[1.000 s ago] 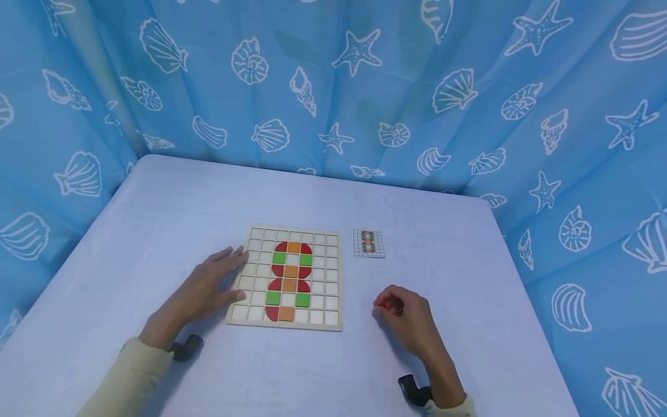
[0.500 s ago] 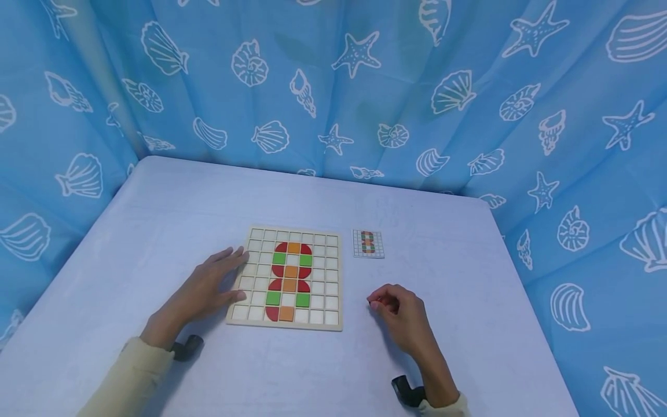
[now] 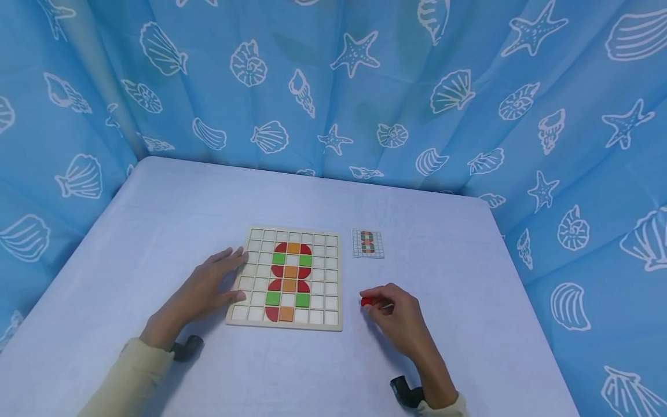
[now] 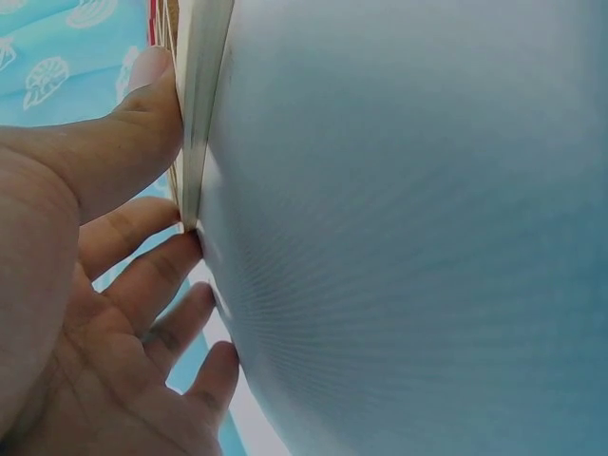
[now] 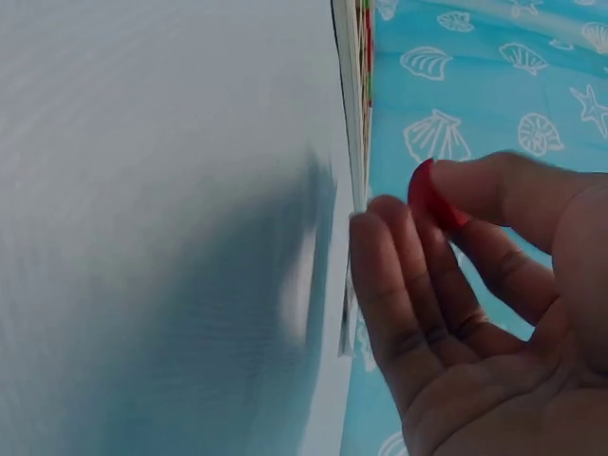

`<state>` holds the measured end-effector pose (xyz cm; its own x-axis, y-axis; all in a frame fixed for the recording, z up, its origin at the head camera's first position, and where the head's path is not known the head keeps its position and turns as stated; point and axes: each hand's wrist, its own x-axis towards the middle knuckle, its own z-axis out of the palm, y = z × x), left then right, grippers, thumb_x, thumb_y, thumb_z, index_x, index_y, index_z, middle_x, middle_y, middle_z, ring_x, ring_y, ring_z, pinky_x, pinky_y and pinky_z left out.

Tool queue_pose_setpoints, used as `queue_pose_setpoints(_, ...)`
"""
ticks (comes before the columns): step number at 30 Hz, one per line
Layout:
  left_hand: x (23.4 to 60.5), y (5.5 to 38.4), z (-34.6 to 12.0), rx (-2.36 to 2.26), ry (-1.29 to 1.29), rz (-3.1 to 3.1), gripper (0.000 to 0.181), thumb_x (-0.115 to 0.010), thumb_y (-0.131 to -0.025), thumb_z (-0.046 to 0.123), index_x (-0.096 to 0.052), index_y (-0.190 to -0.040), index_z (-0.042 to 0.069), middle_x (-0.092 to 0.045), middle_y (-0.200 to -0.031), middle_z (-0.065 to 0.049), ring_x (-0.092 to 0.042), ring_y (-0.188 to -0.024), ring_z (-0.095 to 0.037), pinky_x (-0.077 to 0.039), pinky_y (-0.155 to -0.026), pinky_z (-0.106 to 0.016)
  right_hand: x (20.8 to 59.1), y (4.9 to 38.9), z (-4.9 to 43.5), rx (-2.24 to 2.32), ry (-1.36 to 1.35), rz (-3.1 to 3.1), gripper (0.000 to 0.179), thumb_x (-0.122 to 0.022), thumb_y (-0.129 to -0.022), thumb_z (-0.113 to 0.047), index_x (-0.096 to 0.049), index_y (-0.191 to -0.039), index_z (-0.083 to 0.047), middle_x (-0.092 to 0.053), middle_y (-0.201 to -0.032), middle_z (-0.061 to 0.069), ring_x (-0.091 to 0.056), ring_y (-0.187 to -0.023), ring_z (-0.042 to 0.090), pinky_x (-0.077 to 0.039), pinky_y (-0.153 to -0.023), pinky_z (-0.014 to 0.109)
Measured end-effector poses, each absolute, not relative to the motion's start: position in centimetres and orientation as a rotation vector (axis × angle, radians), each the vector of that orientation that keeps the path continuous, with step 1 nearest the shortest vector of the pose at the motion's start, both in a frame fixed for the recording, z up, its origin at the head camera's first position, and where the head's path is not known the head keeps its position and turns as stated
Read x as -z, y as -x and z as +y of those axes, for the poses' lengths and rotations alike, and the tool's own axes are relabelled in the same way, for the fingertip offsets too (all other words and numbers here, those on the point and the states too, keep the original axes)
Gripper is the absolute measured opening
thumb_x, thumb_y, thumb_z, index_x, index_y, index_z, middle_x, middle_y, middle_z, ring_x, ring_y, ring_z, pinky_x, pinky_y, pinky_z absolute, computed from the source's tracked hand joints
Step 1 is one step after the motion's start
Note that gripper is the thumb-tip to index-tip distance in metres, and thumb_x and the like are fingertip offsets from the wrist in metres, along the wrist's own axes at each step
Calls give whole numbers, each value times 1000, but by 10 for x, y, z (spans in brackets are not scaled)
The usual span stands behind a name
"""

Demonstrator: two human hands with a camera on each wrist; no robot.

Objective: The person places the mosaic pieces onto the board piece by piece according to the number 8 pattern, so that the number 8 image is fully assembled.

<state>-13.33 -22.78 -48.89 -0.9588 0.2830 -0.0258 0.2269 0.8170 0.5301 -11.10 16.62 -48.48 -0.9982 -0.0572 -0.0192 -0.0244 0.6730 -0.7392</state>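
A wooden grid board [image 3: 334, 272] lies on the table, with red rounded tiles, orange square tiles and green square tiles set in its middle columns. My left hand [image 3: 211, 286] rests at the board's left edge, fingers spread. In the left wrist view its thumb [image 4: 142, 104] lies over the rim of the board and the other fingers reach along the side. To the right of the board, my right hand [image 3: 398, 313] pinches a red tile [image 5: 432, 198] with a curved edge between thumb and fingers, raised above the tabletop.
A small pattern card [image 3: 368, 244] with a matching coloured design lies to the right of the board's upper corner. White cloth [image 3: 292, 370] covers the table. A blue curtain [image 3: 312, 87] with shell prints hangs behind and along the sides.
My right hand has moved a little left toward the board, and the red tile in its fingers has turned to show more of its face. My left hand has stayed put.
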Motion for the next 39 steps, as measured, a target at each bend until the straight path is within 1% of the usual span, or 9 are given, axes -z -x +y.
queue_pose_setpoints(6,489,133,-228,-831,-413,2897,88,-88,-88,22,-42,-162,6,-40,-170,-20,-31,-158,-48,-35,-123,-70,486,112,166,1283,136,2856,24,-82,-93,-6,-81,-106,-26,-71,-96,-7,-65,-88,11,-58,-80,22)
queue_pose_setpoints(11,489,133,-227,-825,-403,2900,89,-88,-88,23,-42,-162,6,-40,-170,-20,-30,-158,-48,-35,-123,-70,484,113,162,1301,150,2829,20,-79,-97,-13,-78,-105,-31,-70,-104,-12,-68,-94,10,-59,-85,28)
queue_pose_setpoints(15,489,133,-227,-819,-392,2901,89,-88,-88,23,-42,-163,7,-40,-170,-19,-30,-158,-48,-35,-122,-71,484,112,153,1343,146,2796,21,-79,-97,-14,-78,-108,-32,-73,-103,-12,-67,-92,11,-59,-85,25)
queue_pose_setpoints(20,489,133,-227,-822,-401,2901,89,-88,-88,22,-42,-163,6,-40,-170,-20,-30,-158,-48,-35,-123,-70,483,108,138,1386,175,2756,30,-80,-95,-11,-82,-115,-34,-65,-97,-6,-64,-87,11,-57,-81,22)
queue_pose_setpoints(23,489,133,-227,-826,-404,2899,89,-88,-88,22,-42,-163,6,-40,-170,-20,-30,-158,-48,-35,-123,-70,482,107,127,1400,200,2709,32,-80,-94,-11,-82,-117,-34,-65,-96,-6,-63,-87,12,-56,-81,22)
queue_pose_setpoints(28,489,133,-227,-828,-401,2896,89,-88,-88,23,-42,-163,7,-40,-170,-20,-30,-158,-48,-34,-123,-70,481,107,105,1409,255,2639,22,-83,-92,-12,-79,-105,-29,-69,-90,-7,-62,-84,15,-56,-75,21)
queue_pose_setpoints(32,489,133,-227,-825,-396,2900,89,-88,-88,24,-42,-163,7,-39,-170,-19,-29,-159,-48,-34,-123,-70,480,108,87,1359,263,2611,15,-86,-91,-16,-76,-96,-26,-69,-85,-9,-61,-76,14,-54,-67,20)
queue_pose_setpoints(36,490,133,-228,-831,-399,2898,89,-88,-88,24,-42,-163,8,-39,-170,-19,-29,-159,-48,-34,-123,-70,482,110,72,1249,250,2654,13,-86,-90,-17,-77,-92,-25,-68,-78,-11,-59,-70,11,-50,-60,21)
queue_pose_setpoints(39,491,133,-229,-833,-408,2899,89,-88,-88,23,-42,-163,7,-39,-170,-19,-30,-158,-48,-35,-123,-70,485,111,64,1160,254,2718,13,-87,-90,-18,-77,-90,-25,-65,-72,-11,-57,-68,9,-45,-59,23)
